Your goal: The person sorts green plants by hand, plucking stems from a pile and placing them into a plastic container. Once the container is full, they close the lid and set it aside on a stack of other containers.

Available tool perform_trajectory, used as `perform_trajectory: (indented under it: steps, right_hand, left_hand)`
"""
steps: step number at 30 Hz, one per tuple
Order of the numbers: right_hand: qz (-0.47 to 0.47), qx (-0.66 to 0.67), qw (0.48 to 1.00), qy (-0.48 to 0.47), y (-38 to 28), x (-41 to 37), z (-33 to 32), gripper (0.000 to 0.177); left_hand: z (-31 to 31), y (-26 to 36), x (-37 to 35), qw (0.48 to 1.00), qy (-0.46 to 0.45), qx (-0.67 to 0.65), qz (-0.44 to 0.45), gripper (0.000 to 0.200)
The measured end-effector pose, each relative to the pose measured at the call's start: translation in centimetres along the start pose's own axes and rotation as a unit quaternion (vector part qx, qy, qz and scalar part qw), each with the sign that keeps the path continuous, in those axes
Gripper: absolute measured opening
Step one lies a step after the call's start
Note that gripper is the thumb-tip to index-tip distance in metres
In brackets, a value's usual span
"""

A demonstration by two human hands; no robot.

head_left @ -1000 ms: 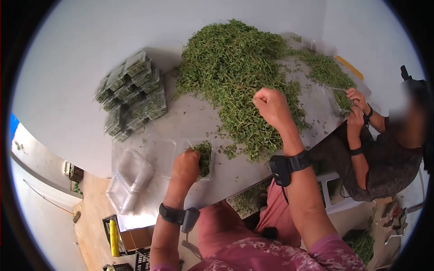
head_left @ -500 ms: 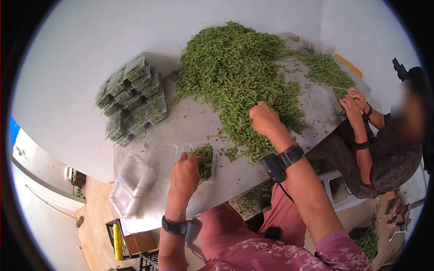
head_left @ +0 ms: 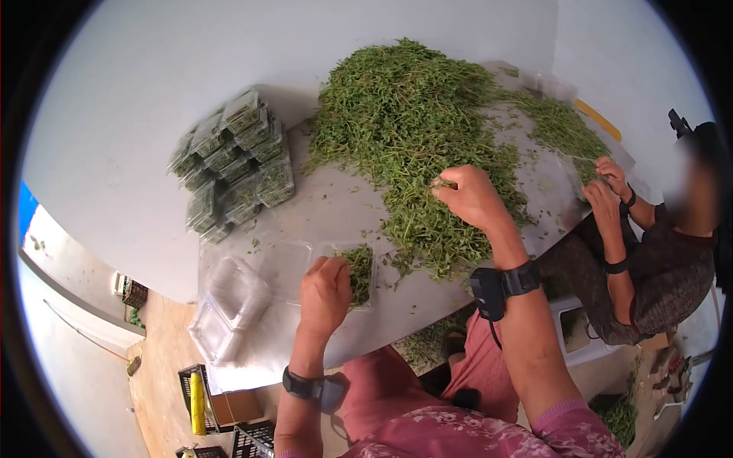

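My right hand [head_left: 475,198] is above the front of a big heap of green leafy herbs [head_left: 412,99], its fingertips pinched on a few herb sprigs [head_left: 444,184]. My left hand [head_left: 325,295] is closed at the left side of an open clear plastic box [head_left: 372,278] partly filled with herbs [head_left: 357,267]. Whatever its fingers grip is hidden from me. The box's clear lid [head_left: 286,263] lies folded back to the left, partly behind my left hand.
Filled clear boxes [head_left: 237,156] are stacked at the table's back left. Nested unfilled boxes [head_left: 229,305] lie at the front left edge. A co-worker [head_left: 641,282] handles herbs at the right end, near a yellow object [head_left: 598,120]. Black crates [head_left: 252,440] stand on the floor.
The view has shifted slightly. My right hand has turned a little, and sprigs now show between its fingertips. My left hand stays beside the box, its fingers still closed.
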State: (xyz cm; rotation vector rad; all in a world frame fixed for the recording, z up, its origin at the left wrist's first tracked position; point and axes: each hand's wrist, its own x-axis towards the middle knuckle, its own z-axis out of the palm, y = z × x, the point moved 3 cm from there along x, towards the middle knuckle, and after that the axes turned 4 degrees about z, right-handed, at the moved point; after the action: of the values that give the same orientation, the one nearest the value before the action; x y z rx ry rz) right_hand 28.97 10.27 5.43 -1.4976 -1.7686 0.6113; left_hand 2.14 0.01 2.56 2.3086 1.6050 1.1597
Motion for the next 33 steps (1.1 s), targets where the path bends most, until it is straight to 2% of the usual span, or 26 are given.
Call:
perform_trajectory:
  steps: [3, 9, 12, 18, 21, 24, 27, 28, 30, 33]
  right_hand:
    - [0.051, -0.012, 0.999, -0.015, -0.7, -0.1, -0.4, 0.022]
    - [-0.018, 0.138, 0.99, 0.037, 0.0, 0.5, 0.3, 0.022]
    - [-0.009, 0.248, 0.969, 0.005, -1.1, -0.1, -0.1, 0.02]
    - [0.02, 0.303, 0.951, -0.06, -2.3, -0.6, 0.4, 0.011]
    - [-0.004, 0.23, 0.972, -0.046, -2.0, 0.0, 1.1, 0.018]
    - [0.001, 0.286, 0.957, -0.059, -2.6, -0.4, 1.1, 0.018]
    - [-0.005, 0.247, 0.968, -0.047, -2.1, 0.1, 1.8, 0.016]
    - [-0.005, 0.272, 0.961, -0.056, -2.2, -0.1, 1.7, 0.016]
    - [-0.005, 0.318, 0.945, -0.076, -2.8, -0.6, 1.4, 0.017]
    - [-0.003, 0.228, 0.971, -0.075, -2.5, -0.4, 2.2, 0.017]
  left_hand:
    - [-0.1, 0.1, 0.1, 1.0, -0.004, -0.026, -0.012, 0.006]
    - [0.7, -0.7, -0.1, 0.996, -0.014, -0.086, -0.037, 0.007]
    - [0.9, -0.5, -0.1, 0.99, -0.031, -0.123, -0.063, 0.009]
    - [1.0, 1.1, 1.4, 0.987, -0.046, -0.14, -0.066, 0.015]
    - [1.0, 2.5, 2.3, 0.99, -0.061, -0.119, -0.05, 0.021]
    - [1.6, 3.0, 2.7, 0.989, -0.077, -0.12, -0.045, 0.024]
    - [2.2, 2.9, 2.9, 0.988, -0.088, -0.121, -0.044, 0.027]
    - [2.4, 2.9, 2.9, 0.988, -0.091, -0.12, -0.043, 0.028]
    - [2.8, 2.4, 2.8, 0.981, -0.088, -0.152, -0.08, 0.03]
    - [3.2, 2.0, 3.0, 0.971, -0.09, -0.189, -0.115, 0.034]
